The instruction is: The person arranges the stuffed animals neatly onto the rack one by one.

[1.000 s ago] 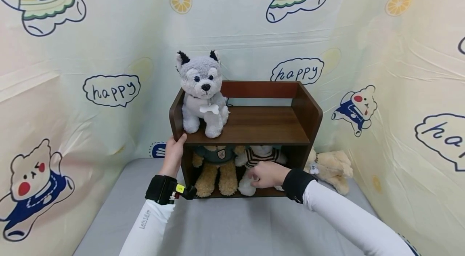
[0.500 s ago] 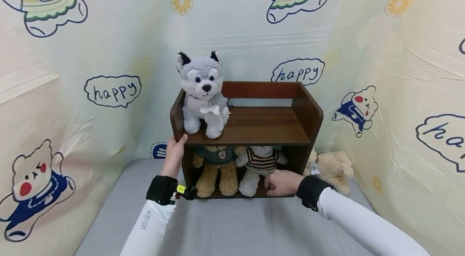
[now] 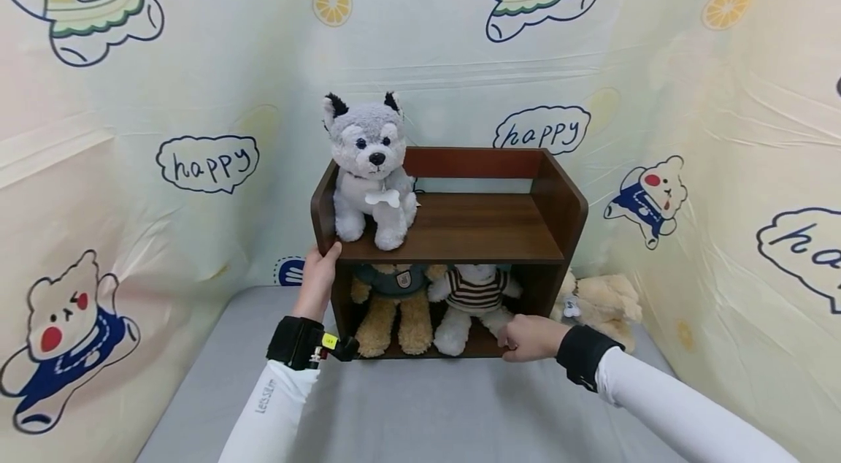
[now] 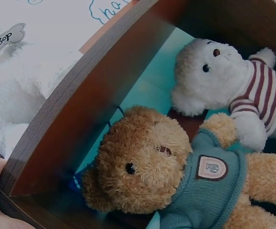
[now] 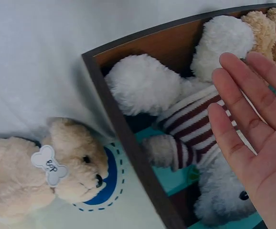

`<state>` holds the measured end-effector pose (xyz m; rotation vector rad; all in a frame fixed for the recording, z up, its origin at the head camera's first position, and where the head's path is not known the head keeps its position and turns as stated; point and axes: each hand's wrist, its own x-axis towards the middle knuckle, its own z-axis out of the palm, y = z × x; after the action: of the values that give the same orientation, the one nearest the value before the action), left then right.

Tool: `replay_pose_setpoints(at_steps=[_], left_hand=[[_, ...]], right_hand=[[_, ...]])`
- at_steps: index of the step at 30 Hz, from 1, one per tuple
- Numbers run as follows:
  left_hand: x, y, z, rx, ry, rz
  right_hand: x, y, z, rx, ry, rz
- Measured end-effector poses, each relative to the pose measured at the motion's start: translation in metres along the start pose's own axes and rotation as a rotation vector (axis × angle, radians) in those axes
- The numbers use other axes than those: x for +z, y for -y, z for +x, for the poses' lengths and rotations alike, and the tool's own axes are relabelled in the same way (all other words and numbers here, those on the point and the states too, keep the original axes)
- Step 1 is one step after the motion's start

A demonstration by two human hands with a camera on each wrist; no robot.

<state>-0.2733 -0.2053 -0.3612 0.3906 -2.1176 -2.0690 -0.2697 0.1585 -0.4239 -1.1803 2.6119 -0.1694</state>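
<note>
A dark brown two-tier wooden shelf stands in front of me. My left hand grips its left side panel, thumb on the front edge. On the upper tier sits a grey plush husky with a bone-shaped tag. The lower tier holds a brown teddy bear in a green sweater and, beside it, a white teddy bear in a striped shirt. My right hand is at the white bear's foot by the lower right front. In the right wrist view its fingers are extended and hold nothing.
A cream plush dog with a bone tag lies on its side to the right of the shelf. Beneath everything is a grey surface, backed by patterned curtains on several sides.
My right hand has moved right, from in front of the white bear's body to its outer foot, which now shows on the lower tier. The left hand stays on the shelf.
</note>
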Motion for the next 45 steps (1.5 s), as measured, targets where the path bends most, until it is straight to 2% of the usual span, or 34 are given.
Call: replay_pose_setpoints(at_steps=[9, 14, 18, 30, 45], left_hand=[[0.001, 0.001, 0.001, 0.015, -0.006, 0.001], [0.001, 0.001, 0.000, 0.011, -0.009, 0.005], [0.001, 0.001, 0.000, 0.000, -0.006, 0.003], [0.001, 0.002, 0.002, -0.002, -0.007, 0.009], [0.001, 0.001, 0.001, 0.005, -0.011, -0.003]], right_hand=[[0.006, -0.013, -0.012, 0.123, 0.043, 0.047], [0.009, -0.017, -0.019, 0.086, 0.031, 0.049], [0.010, -0.022, -0.025, 0.102, 0.026, 0.042], [0.004, -0.038, -0.043, 0.269, 0.050, 0.082], [-0.007, -0.066, -0.057, 0.311, -0.008, 0.084]])
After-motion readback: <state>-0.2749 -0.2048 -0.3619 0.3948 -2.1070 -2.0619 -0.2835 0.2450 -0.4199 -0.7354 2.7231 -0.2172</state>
